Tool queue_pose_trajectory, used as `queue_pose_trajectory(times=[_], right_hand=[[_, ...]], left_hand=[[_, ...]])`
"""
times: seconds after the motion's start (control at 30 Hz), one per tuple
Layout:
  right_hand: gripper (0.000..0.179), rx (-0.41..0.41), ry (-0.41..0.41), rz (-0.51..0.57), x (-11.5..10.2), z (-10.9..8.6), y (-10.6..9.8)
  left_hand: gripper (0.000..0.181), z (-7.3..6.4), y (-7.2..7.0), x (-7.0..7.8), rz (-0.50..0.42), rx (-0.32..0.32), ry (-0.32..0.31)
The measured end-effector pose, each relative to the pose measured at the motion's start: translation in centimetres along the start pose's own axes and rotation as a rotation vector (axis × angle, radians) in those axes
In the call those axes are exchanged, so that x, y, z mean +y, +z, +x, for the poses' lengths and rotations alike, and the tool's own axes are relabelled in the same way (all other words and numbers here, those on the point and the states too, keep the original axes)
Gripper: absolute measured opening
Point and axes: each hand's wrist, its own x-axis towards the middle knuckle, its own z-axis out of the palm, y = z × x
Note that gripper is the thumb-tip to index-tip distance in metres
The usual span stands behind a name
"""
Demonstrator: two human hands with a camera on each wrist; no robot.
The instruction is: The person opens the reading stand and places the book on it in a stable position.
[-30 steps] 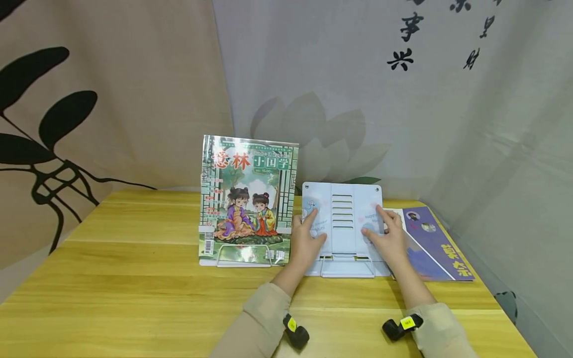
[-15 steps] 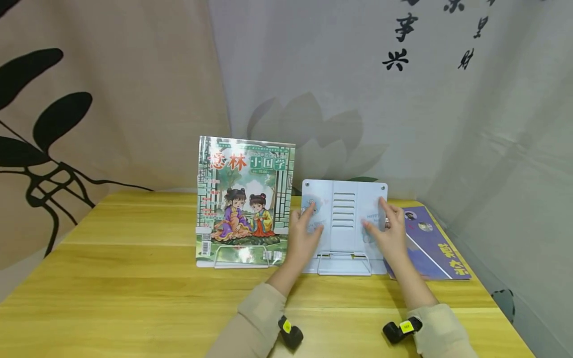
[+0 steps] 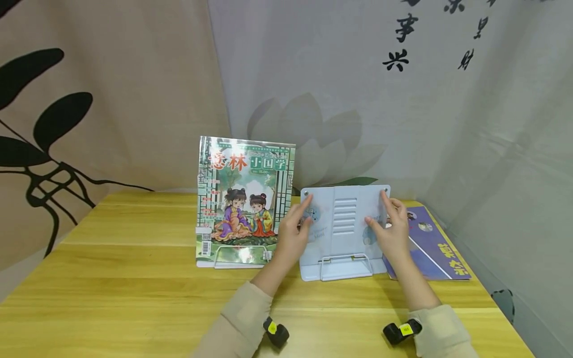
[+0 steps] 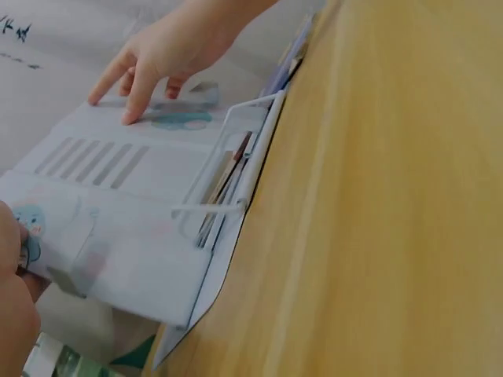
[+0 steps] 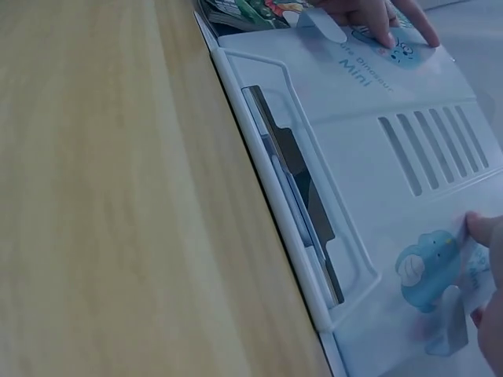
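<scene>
A pale blue-white metal book stand (image 3: pixel 326 246) leans back on the wooden table, with a row of slots down its middle, cartoon dinosaur prints and a white wire page holder (image 3: pixel 346 276) folded up at the bottom front. My left hand (image 3: pixel 292 239) grips its left side, thumb and index finger on the front face. My right hand (image 3: pixel 396 232) grips the right side likewise, the index fingertip near the top corner. Other fingers are partly hidden behind the edges. In the right wrist view a small white clip (image 5: pixel 449 326) sticks out near my right hand.
A green illustrated magazine (image 3: pixel 246 199) stands on a second stand, close left of my left hand. A purple book (image 3: pixel 440 243) lies flat to the right, partly behind my right hand. The wooden table (image 3: pixel 134 298) ends at a curtain (image 3: pixel 403 124) behind.
The book stand has turned slightly, its left bottom corner coming nearer to me and its top edge sinking a little. My left hand has shifted left and both hands keep hold.
</scene>
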Motion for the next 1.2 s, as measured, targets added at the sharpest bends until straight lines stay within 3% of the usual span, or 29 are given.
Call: queue_pose_trajectory(times=[0.33,0.5,0.83,1.2], right_hand=[[0.072,-0.072,-0.012,-0.08,-0.9,0.2,0.0],[0.068,-0.127,0.028,-0.103,-1.8,0.3,0.0],[0.071,-0.189,0.063,0.025,-3.7,0.6,0.0],[0.063,-0.285,0.089,0.115,-9.1,0.6,-1.0]], left_hand=[[0.058,-0.9,-1.5,1.4,-0.013,-0.081,0.058],[0.061,-1.6,-1.7,2.5,-0.022,-0.118,0.087],[0.078,-2.4,-1.0,4.1,-0.052,-0.168,0.118],[0.072,-3.5,0.1,5.7,-0.061,-0.201,0.265]])
